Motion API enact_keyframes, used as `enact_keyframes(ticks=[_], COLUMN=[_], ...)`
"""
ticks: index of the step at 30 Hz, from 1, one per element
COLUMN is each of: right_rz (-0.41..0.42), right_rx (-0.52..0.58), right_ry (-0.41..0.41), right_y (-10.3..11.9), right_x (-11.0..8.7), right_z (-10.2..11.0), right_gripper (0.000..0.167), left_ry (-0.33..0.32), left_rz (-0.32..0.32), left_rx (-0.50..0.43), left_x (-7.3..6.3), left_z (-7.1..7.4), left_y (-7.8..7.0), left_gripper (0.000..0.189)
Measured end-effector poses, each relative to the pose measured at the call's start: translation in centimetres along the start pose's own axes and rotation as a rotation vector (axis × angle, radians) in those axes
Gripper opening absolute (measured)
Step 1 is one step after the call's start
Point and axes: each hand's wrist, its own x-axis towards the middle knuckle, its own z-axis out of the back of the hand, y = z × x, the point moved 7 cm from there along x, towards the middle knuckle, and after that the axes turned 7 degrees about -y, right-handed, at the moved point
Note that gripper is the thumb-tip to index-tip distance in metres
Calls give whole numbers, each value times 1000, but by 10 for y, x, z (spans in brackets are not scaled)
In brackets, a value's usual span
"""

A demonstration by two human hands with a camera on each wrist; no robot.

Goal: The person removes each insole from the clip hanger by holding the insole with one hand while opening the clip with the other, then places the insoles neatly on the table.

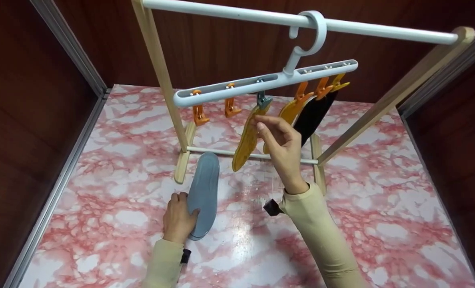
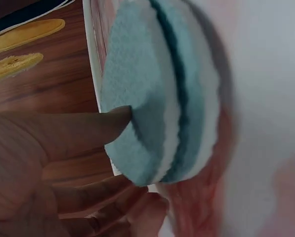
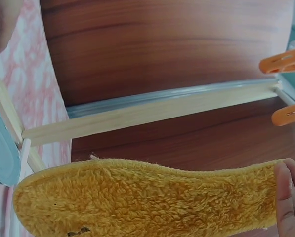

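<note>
My left hand point(image 1: 180, 218) grips a stacked pair of grey-blue insoles point(image 1: 207, 192) near one end, over the tabletop. In the left wrist view the thumb presses the face of one insole point(image 2: 137, 74), with the fingers curled below. A yellow fleecy insole point(image 1: 245, 146) hangs from a dark green clip point(image 1: 263, 101). At its upper part, my right hand point(image 1: 283, 144) pinches the edge between thumb and index finger. The right wrist view shows the furry face of this yellow insole point(image 3: 152, 197), with fingers point(image 3: 288, 192) over its end.
A white clip hanger point(image 1: 237, 91) hangs on the white rod point(image 1: 229, 13) of a wooden stand point(image 1: 159, 72). Two orange clips point(image 1: 198, 114) at its left hold nothing. At right hang another yellow insole point(image 1: 287, 110) and a black insole point(image 1: 311, 118). Brown panels surround the marbled table point(image 1: 121, 240).
</note>
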Motion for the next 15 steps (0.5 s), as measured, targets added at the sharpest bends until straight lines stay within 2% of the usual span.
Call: enact_keyframes(ticks=[5, 9, 12, 15], right_rz=[15, 34, 45, 50], right_rx=[-2, -3, -12, -26], right_ry=[-13, -32, -50, -70], right_y=[1, 2, 2, 2], right_x=[1, 1, 2, 2], right_z=[5, 9, 11, 14], right_gripper=[20, 19, 18, 18], left_ry=[-38, -74, -70, -62], left_rz=[-41, -135, -213, -268], left_rx=[-11, -154, -276, -340], left_x=[5, 14, 22, 32], left_z=[3, 4, 4, 1], left_y=[-11, -32, -52, -69], left_gripper=[54, 55, 59, 71])
